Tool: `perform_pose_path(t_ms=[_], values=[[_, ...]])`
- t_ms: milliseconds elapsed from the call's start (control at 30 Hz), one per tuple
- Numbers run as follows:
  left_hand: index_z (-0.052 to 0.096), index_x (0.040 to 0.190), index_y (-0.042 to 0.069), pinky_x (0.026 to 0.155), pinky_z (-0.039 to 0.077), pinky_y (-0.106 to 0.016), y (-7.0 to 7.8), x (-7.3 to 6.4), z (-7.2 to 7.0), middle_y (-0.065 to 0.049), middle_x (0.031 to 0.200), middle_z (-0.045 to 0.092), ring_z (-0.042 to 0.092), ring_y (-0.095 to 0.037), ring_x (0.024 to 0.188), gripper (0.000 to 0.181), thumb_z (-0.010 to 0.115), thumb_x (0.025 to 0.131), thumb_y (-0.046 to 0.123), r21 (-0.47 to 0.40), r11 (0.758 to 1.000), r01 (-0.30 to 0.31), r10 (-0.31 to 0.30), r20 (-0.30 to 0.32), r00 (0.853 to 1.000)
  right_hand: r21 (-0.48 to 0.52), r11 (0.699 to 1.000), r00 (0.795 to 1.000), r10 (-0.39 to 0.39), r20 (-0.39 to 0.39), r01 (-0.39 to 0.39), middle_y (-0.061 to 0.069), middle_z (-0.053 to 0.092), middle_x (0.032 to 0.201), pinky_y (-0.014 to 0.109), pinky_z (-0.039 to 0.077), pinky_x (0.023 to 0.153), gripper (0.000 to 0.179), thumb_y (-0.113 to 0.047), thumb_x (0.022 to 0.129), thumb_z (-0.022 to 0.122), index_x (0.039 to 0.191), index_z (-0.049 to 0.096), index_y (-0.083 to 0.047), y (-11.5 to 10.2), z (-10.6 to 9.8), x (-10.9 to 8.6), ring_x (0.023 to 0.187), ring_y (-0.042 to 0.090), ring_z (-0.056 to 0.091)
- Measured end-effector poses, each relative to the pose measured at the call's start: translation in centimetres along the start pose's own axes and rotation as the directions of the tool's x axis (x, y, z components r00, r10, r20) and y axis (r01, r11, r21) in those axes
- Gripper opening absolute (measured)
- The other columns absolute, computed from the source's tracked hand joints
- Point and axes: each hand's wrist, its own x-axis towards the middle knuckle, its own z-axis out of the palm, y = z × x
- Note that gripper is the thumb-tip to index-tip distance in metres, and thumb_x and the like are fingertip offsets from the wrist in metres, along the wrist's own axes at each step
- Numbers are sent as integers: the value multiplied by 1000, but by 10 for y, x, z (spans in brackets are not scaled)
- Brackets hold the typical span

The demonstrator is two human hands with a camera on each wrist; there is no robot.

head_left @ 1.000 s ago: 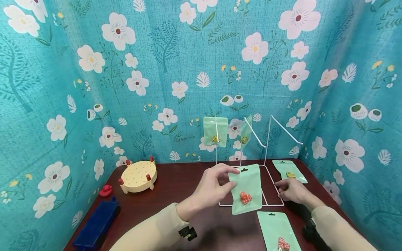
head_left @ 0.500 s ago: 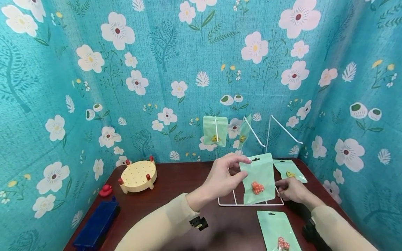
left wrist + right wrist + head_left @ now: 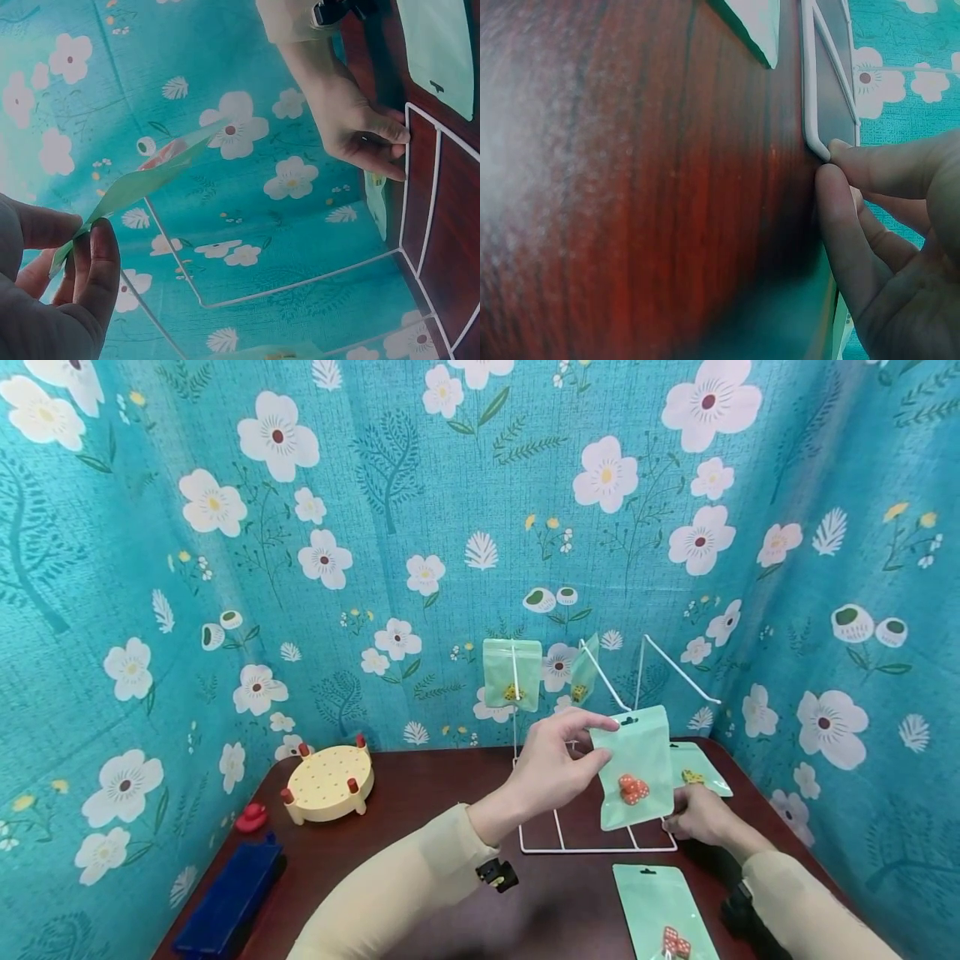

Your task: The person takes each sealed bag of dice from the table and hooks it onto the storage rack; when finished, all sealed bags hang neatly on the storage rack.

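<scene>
My left hand (image 3: 551, 766) pinches the top left corner of a pale green zip bag (image 3: 651, 743) between thumb and fingers. Red dice (image 3: 633, 789) lie at the bottom of that bag, which is held up over the base of a white wire display rack (image 3: 585, 850). In the left wrist view the held bag (image 3: 124, 187) appears nearly edge-on. My right hand (image 3: 708, 818) grips the rack's base bar at its right side; thumb and forefinger meet at the wire (image 3: 808, 97) in the right wrist view. Green bags with yellow dice (image 3: 512, 672) hang from the left and middle hooks.
Another bag with red dice (image 3: 660, 897) lies in front of the rack, and one with yellow dice (image 3: 705, 760) behind my right hand. To the left stand a cream round stool-like toy (image 3: 330, 781), a red duck (image 3: 251, 817) and a blue object (image 3: 228, 893).
My left hand has carried the bag with red dice rightward and upward, toward the bare right hook. My right hand has stayed at the rack's base.
</scene>
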Motion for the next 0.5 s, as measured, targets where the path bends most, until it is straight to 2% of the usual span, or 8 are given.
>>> perform_pose_path(t_ms=[100, 233, 500], values=[[80, 135, 16, 84, 61, -16, -2, 6, 4, -5, 125, 78, 74, -2, 90, 32, 77, 104, 8, 11, 1000, -2, 2, -6, 1000, -3, 1000, 1000, 8, -2, -8, 7, 74, 87, 31, 59, 69, 11, -1, 94, 84, 103, 77, 0, 0, 0, 0, 79, 19, 66], [80, 135, 16, 83, 61, -15, -3, 10, 6, -5, 129, 78, 74, -3, 95, 32, 77, 104, 9, 12, 1000, 3, -3, -13, 1000, -10, 1000, 1000, 10, -8, -10, 7, 71, 84, 30, 58, 67, 13, -3, 93, 84, 95, 71, -1, 1, 0, 0, 77, 19, 66], [81, 135, 15, 80, 60, -16, -2, 13, 6, -6, 131, 78, 78, -8, 100, 32, 77, 104, 9, 25, 1000, 11, -10, -32, 999, 42, 999, 1000, 22, -3, -22, 10, 71, 90, 34, 66, 71, 12, 1, 94, 81, 95, 69, 1, 3, 0, 1, 79, 19, 68]])
